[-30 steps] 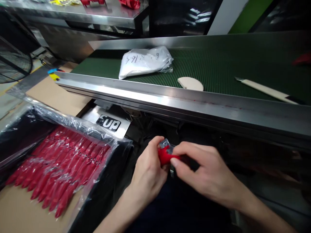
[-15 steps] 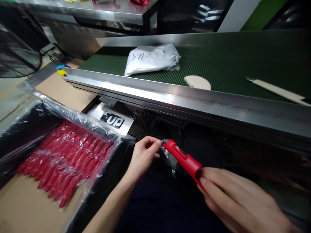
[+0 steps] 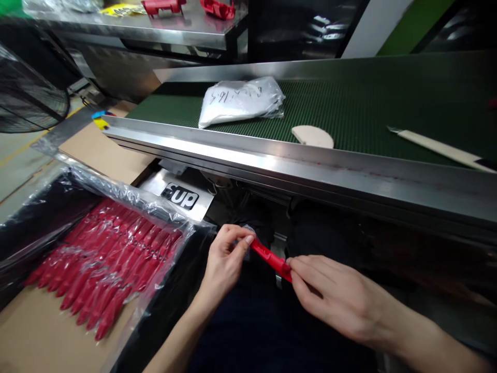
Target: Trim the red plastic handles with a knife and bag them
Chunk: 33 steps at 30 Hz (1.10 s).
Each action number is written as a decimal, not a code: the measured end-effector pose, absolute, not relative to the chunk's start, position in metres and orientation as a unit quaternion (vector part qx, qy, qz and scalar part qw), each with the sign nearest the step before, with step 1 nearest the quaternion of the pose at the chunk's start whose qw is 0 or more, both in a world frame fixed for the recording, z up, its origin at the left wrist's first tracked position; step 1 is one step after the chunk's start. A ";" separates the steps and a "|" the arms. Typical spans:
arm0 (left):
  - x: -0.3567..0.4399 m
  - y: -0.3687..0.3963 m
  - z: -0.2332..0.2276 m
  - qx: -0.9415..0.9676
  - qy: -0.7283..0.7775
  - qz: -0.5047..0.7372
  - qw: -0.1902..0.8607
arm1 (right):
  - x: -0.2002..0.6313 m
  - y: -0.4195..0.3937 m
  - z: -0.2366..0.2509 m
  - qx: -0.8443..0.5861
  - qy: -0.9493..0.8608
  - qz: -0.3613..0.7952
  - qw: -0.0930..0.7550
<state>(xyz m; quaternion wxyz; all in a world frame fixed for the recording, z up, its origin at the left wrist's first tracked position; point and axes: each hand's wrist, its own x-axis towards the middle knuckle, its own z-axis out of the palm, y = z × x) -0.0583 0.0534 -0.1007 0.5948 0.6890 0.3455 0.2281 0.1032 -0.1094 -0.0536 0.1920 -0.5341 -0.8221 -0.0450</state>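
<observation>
A slim red plastic piece (image 3: 271,257) stretches between my two hands, below the conveyor's metal rail. My left hand (image 3: 225,259) pinches its upper left end together with a bit of clear plastic film. My right hand (image 3: 330,298) pinches the lower right end with thumb and forefinger. To the left, several similar red pieces (image 3: 104,264) lie in rows inside a clear plastic bag over a black liner (image 3: 34,217).
A green conveyor belt (image 3: 349,98) carries a white filled bag (image 3: 238,101), a beige half-round piece (image 3: 312,137) and a pale-handled knife (image 3: 438,147). The steel rail (image 3: 272,160) runs across in front. A cardboard box (image 3: 23,331) and a fan (image 3: 27,88) stand left.
My right hand has slid up the red piece toward my left, so less of it shows. My left hand now pinches its tip instead of only the film.
</observation>
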 end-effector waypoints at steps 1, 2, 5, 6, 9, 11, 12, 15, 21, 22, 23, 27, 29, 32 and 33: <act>-0.059 0.052 -0.102 0.698 0.339 0.236 0.584 | 0.103 -0.109 -0.056 -0.537 -0.820 -0.045 0.191; -0.059 0.050 -0.102 0.707 0.332 0.244 0.575 | 0.102 -0.108 -0.059 -0.547 -0.813 -0.043 0.198; -0.061 0.039 -0.104 0.721 0.329 0.277 0.544 | 0.090 -0.106 -0.069 -0.601 -0.749 -0.039 0.277; -0.061 0.035 -0.105 0.721 0.334 0.290 0.533 | 0.084 -0.105 -0.074 -0.621 -0.714 -0.045 0.320; -0.062 0.022 -0.108 0.718 0.359 0.312 0.509 | 0.061 -0.101 -0.086 -0.683 -0.569 -0.071 0.452; -0.063 0.018 -0.109 0.721 0.365 0.309 0.502 | 0.050 -0.098 -0.092 -0.711 -0.485 -0.054 0.505; -0.064 0.017 -0.108 0.726 0.360 0.307 0.499 | 0.049 -0.097 -0.093 -0.711 -0.479 -0.037 0.514; -0.069 0.022 -0.103 0.751 0.331 0.316 0.476 | 0.059 -0.095 -0.091 -0.664 -0.602 -0.004 0.444; -0.080 0.028 -0.077 0.781 0.284 0.257 0.494 | 0.089 -0.094 -0.078 -0.594 -0.759 0.007 0.264; -0.082 0.026 -0.072 0.782 0.272 0.243 0.505 | 0.089 -0.092 -0.077 -0.578 -0.771 0.021 0.265; -0.083 0.024 -0.067 0.779 0.263 0.236 0.518 | 0.087 -0.090 -0.078 -0.566 -0.777 0.036 0.273; -0.096 0.023 -0.060 0.746 0.234 0.261 0.567 | 0.072 -0.084 -0.083 -0.549 -0.757 0.086 0.344; -0.110 0.025 -0.062 0.760 0.199 0.255 0.564 | 0.065 -0.081 -0.083 -0.558 -0.723 0.100 0.394; -0.134 0.024 -0.064 0.805 0.172 0.239 0.516 | 0.059 -0.068 -0.074 -0.535 -0.714 0.140 0.429; -0.142 0.023 -0.062 0.815 0.179 0.237 0.498 | 0.057 -0.062 -0.069 -0.513 -0.733 0.158 0.418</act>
